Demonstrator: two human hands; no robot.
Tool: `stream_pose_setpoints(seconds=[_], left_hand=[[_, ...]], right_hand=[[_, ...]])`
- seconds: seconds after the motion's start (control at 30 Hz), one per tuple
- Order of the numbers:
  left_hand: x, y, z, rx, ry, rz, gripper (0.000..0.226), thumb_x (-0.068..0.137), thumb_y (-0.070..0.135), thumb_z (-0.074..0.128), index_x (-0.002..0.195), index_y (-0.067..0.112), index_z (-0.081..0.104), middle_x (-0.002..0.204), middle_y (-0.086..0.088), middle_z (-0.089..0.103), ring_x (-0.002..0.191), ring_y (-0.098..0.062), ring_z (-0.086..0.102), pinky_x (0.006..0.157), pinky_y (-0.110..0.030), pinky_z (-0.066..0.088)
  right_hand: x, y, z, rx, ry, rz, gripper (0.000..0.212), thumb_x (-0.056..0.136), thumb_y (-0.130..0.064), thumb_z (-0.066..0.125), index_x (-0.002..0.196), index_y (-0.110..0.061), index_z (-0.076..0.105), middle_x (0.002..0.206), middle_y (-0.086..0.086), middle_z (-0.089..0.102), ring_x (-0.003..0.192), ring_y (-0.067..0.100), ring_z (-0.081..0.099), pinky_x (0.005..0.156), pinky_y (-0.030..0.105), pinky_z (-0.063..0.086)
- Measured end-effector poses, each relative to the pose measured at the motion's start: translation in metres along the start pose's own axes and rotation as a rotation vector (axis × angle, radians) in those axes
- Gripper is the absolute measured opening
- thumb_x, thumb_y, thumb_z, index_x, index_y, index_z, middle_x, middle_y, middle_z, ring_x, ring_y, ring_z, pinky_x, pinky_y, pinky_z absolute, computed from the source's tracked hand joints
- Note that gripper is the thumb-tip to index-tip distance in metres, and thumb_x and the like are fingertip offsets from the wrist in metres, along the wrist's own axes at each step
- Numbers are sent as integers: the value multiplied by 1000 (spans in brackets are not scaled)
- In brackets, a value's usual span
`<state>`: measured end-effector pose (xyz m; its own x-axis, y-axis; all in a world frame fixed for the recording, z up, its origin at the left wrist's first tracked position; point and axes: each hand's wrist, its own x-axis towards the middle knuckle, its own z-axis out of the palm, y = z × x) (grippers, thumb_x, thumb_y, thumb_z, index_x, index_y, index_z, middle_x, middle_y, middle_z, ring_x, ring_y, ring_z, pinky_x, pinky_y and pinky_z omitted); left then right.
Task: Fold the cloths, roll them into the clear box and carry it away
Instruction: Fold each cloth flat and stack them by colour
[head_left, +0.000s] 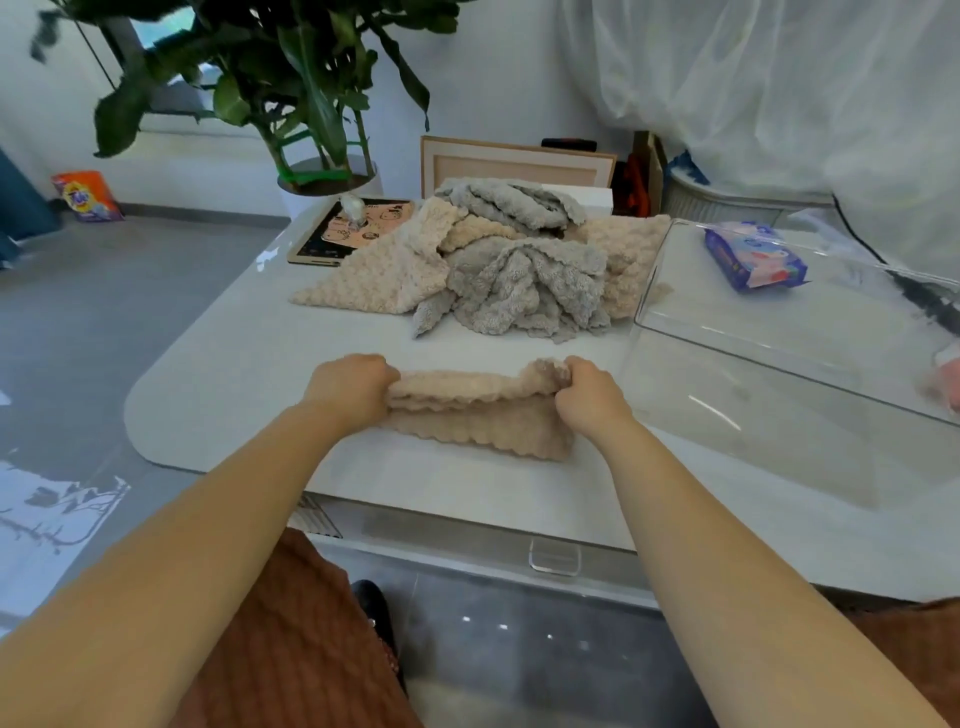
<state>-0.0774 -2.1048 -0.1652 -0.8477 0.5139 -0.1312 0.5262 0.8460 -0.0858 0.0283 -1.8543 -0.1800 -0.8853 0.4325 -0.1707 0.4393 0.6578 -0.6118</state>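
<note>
Near the front edge of the white table (223, 374), with bare top running left to the rounded corner and a bare strip behind it, lies a beige cloth (483, 421). It stretches between the hands: the left hand (349, 387) clenches its left end and the right hand (592, 397) its right end, fingers curled into the fabric. The cloth is nubbly, folded into a long band, with its far edge bunched up. The clear box (779, 374) stands just right of the right hand. Beige and grey cloths (498, 270) lie heaped farther back.
</note>
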Motion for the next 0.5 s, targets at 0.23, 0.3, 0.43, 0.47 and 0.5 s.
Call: stream_pose_setpoints(seconds=[0.23, 0.3, 0.43, 0.47, 0.5], left_hand=[[23, -12, -22, -1317, 514, -302, 23, 78, -4, 62, 71, 18, 63, 69, 3, 60, 65, -8, 52, 60, -20, 44], [20, -10, -29, -1267, 680, -291, 19, 79, -3, 59, 79, 15, 65, 74, 7, 62, 67, -2, 54, 62, -17, 47], [-2, -10, -17, -931, 618, -110, 20, 76, -6, 56, 82, 11, 66, 74, 6, 61, 66, -4, 53, 58, -19, 42], [-8, -11, -7, -830, 528, -37, 21, 76, -5, 55, 80, 13, 65, 73, 5, 60, 66, -8, 53, 58, -24, 42], [-14, -14, 6, -738, 427, 42, 23, 77, -4, 56, 77, 17, 64, 71, 5, 60, 65, -12, 53, 58, -27, 41]], right_hand=[[30, -34, -28, 606, 175, -150, 32, 84, 7, 45, 78, -24, 52, 86, 1, 57, 87, 24, 55, 73, 39, 45], [21, -40, -37, 654, 253, -286, 31, 83, 7, 50, 77, -23, 54, 86, -1, 61, 80, 13, 53, 69, 27, 41], [0, -18, -22, 571, 258, -334, 20, 82, 4, 56, 83, -16, 58, 87, 1, 63, 69, 2, 51, 60, 20, 38], [-4, -6, -13, 491, 227, -311, 20, 81, 4, 56, 85, -15, 60, 89, 1, 64, 71, 4, 52, 60, 20, 38], [-9, 8, -3, 402, 191, -286, 20, 79, 4, 55, 88, -13, 62, 92, 1, 65, 76, 8, 54, 61, 19, 38]])
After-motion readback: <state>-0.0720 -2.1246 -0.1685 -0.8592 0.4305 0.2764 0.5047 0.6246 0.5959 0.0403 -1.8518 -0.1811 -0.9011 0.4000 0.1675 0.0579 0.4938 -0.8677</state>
